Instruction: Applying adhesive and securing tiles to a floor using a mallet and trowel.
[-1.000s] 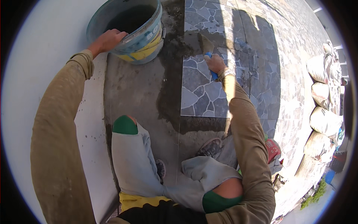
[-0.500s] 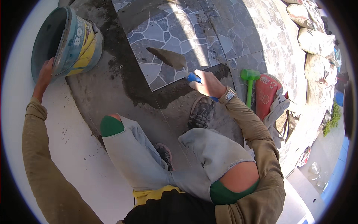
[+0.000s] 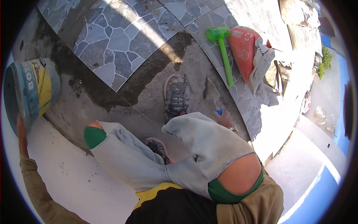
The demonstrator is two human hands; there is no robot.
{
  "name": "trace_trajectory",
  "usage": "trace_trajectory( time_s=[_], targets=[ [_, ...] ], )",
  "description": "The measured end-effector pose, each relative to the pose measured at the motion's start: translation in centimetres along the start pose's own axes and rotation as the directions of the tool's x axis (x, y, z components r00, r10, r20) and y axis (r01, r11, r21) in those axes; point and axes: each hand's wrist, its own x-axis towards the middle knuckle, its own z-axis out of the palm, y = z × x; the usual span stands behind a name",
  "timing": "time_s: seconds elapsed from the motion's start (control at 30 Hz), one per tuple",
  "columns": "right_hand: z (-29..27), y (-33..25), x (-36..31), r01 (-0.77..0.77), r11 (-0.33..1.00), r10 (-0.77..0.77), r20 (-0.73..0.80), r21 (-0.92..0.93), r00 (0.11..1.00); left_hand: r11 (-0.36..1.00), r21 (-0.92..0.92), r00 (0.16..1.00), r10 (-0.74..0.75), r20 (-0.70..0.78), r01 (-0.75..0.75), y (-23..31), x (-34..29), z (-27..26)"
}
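My left hand (image 3: pixel 21 131) grips the rim of a teal bucket (image 3: pixel 24 89) with a yellow label, which is tipped on its side at the far left. In my right hand (image 3: pixel 223 118) is the blue handle of a pointed trowel (image 3: pixel 213 92); my knee partly covers the forearm behind it. The trowel's grey blade points away from me, low over the bare cement floor beside my shoe (image 3: pixel 176 98). Ahead lies a large stone-patterned tile (image 3: pixel 118 39), with dark wet mortar along its near edges.
A green mallet (image 3: pixel 224 56) lies on the tiles to the right, alongside a red and grey bag (image 3: pixel 243 52). Farther right are several stacked sacks (image 3: pixel 296 41). A white wall or ledge (image 3: pixel 74 160) runs along my left side. A thin line crosses the cement floor (image 3: pixel 108 123).
My right hand has brought the trowel from over the tile back toward my right knee. The view has shifted right, and the bucket now appears lower and farther left, my left hand still on it.
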Motion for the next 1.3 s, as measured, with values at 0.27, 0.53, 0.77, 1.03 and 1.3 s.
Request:
trace_trajectory(
  time_s=[0.27, 0.53, 0.77, 1.03, 1.3],
  targets=[
    [-2.3, -6.3, 4.5, -0.016, 0.953, -0.075, 0.29, 0.301, 0.954, 0.999, 0.034, 0.995, 0.034, -0.096, -0.031, 5.9, -3.9, 3.0],
    [-9.9, -22.0, 10.0, 0.124, 0.929, -0.284, 0.456, 0.349, 0.843, 0.774, 0.539, 0.907, 0.419, -0.046, -0.331, 11.2, -9.4, 2.8],
    [-10.6, -45.5, 21.7, 0.78, 0.625, -0.741, 0.318, 0.006, 0.591, 0.728, 0.613, 0.899, 0.434, -0.064, -0.308, 14.8, -10.5, 3.2],
    [-7.4, -62.6, 18.5, 0.789, 0.273, -0.905, 0.13, -0.55, 0.404, 0.83, 0.488, 0.942, 0.333, -0.047, -0.269, 13.6, -10.1, 3.3],
    [-4.6, -59.4, 17.1, 0.887, 0.249, -0.891, 0.268, -0.389, 0.367, 0.719, 0.587, 0.876, 0.481, -0.033, -0.372, 12.3, -8.9, 3.4]
  ],
)
